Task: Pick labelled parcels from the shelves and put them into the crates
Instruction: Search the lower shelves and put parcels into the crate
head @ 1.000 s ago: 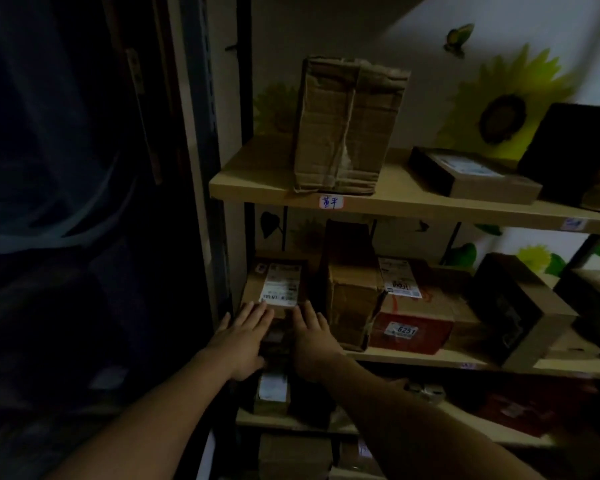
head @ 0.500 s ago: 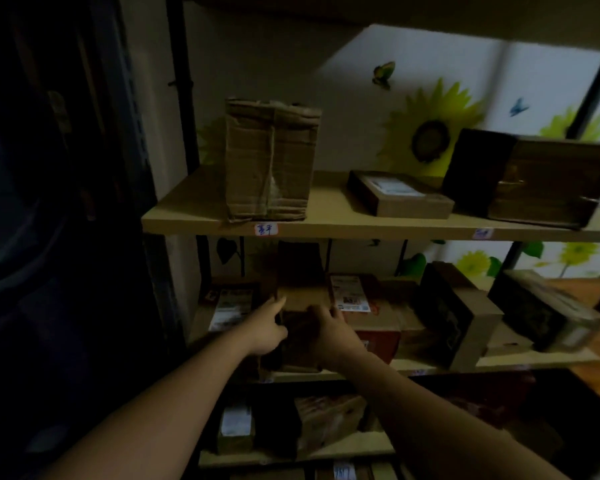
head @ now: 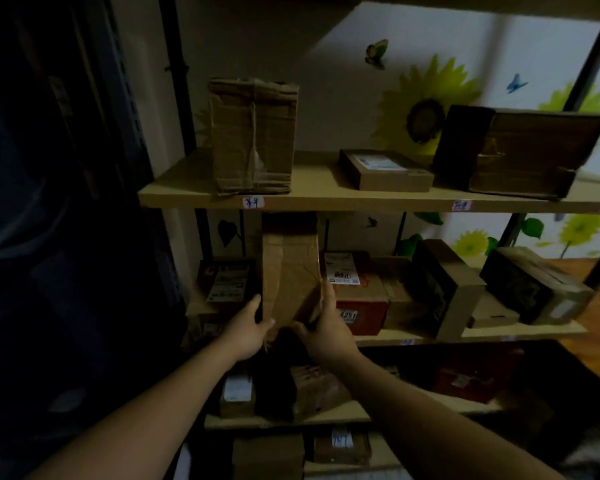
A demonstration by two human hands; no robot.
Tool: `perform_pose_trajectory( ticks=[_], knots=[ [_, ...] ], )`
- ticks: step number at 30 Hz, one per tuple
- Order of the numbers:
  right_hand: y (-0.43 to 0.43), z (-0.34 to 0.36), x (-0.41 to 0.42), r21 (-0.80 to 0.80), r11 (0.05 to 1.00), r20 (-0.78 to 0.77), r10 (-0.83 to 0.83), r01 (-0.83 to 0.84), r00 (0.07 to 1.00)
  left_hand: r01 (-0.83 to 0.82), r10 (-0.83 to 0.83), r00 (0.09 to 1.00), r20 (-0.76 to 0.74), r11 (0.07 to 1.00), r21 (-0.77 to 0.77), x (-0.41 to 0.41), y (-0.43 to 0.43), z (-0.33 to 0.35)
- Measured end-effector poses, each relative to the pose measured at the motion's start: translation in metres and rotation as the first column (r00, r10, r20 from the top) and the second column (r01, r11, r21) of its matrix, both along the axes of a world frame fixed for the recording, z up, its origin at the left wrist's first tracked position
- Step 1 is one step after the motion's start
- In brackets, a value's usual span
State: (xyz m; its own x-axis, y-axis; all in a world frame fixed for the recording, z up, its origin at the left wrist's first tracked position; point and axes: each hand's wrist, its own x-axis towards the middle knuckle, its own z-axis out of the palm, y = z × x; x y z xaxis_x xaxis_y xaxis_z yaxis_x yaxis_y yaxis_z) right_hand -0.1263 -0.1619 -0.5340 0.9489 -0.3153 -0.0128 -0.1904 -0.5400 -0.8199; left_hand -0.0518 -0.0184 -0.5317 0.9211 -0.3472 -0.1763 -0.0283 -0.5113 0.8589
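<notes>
The person has a tall cardboard parcel [head: 290, 271] standing upright on the middle shelf [head: 527, 330], clasped between both hands. The left hand [head: 248, 329] wraps the parcel's left edge with the thumb on the front face. The right hand [head: 326, 325] clasps the right edge, fingers running up the side. Each grip grasps the parcel low down, near its base at the front of the shelf.

The main risk is overhead. The parcel's top reaches almost to the underside of the upper shelf [head: 326, 201], so a straight lift would likely jam it there. It probably has to slide or tilt outward first. Held so low, a box this tall may tip away from the hands once it leaves the shelf. Its cardboard looks creased and heavily taped, so a hard squeeze could buckle the sides and loosen the hold.

The neighbours sit close. A white-labelled parcel [head: 342, 268] on a red box [head: 361, 308] lies just beside the right hand, and a flat labelled parcel [head: 227, 282] sits to the left. Dragging could pull either one off the edge. In the dim light no label shows on the facing side, and no crate is in view.
</notes>
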Motion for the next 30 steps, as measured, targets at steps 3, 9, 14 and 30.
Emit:
perform_pose_trajectory(
  ticks=[3, 9, 14, 30],
  knots=[
    [0.004, -0.005, -0.008, -0.034, 0.999, -0.062, 0.022, -0.024, 0.998, 0.002, -0.002, 1.000, -0.025, 1.000, 0.003, -0.010, -0.001, -0.001],
    [0.012, -0.020, -0.032, -0.089, 0.996, -0.132, -0.007, -0.005, 0.991, -0.047, 0.012, 0.967, -0.256, 0.990, -0.130, -0.036, -0.001, 0.000],
    [0.017, -0.019, -0.037, -0.159, 0.987, -0.235, -0.030, -0.008, 0.971, -0.056, -0.011, 0.917, -0.398, 0.986, -0.155, -0.041, 0.003, 0.002],
    [-0.013, 0.012, -0.058, 0.350, 0.927, -0.013, -0.139, 0.134, 0.990, -0.077, 0.044, 0.969, -0.244, 0.989, -0.127, -0.044, 0.012, 0.006]
  ],
)
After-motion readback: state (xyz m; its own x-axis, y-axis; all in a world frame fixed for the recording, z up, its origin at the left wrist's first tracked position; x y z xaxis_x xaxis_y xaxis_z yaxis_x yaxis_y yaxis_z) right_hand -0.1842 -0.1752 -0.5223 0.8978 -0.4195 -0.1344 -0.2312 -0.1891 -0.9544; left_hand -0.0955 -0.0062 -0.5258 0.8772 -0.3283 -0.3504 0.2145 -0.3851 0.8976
